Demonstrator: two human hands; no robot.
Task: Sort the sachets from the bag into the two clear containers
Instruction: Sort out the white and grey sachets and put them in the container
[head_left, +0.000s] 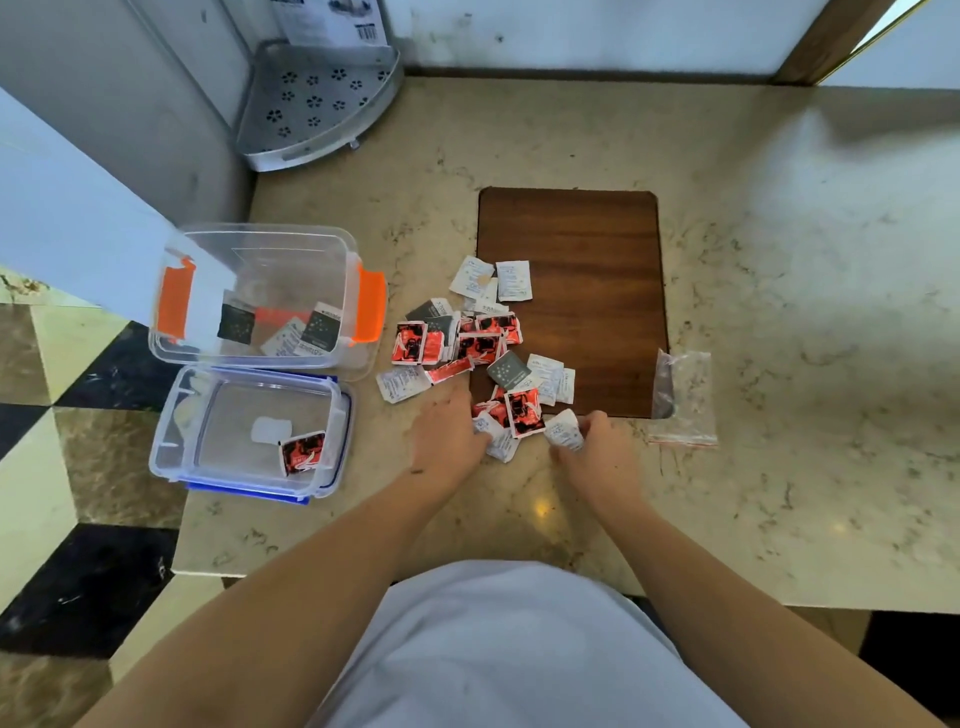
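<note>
A loose pile of sachets (467, 338), red-and-black, white and dark grey, lies on the counter and on the left part of a wooden board. My right hand (597, 457) holds a white sachet (565, 430) at the pile's near edge. My left hand (449, 436) rests on the near sachets, fingers on a white one (491, 423); a grip is not clear. The orange-clipped clear container (270, 296) holds dark grey and white sachets. In front of it, the blue-clipped clear container (254, 431) holds one red sachet (304, 451). The empty plastic bag (683, 400) lies to the right.
The brown wooden board (587, 291) lies in the middle of the marble counter (779, 312). A grey perforated corner shelf (317, 104) stands at the back left by the wall. The counter's left edge drops to a chequered floor (78, 467).
</note>
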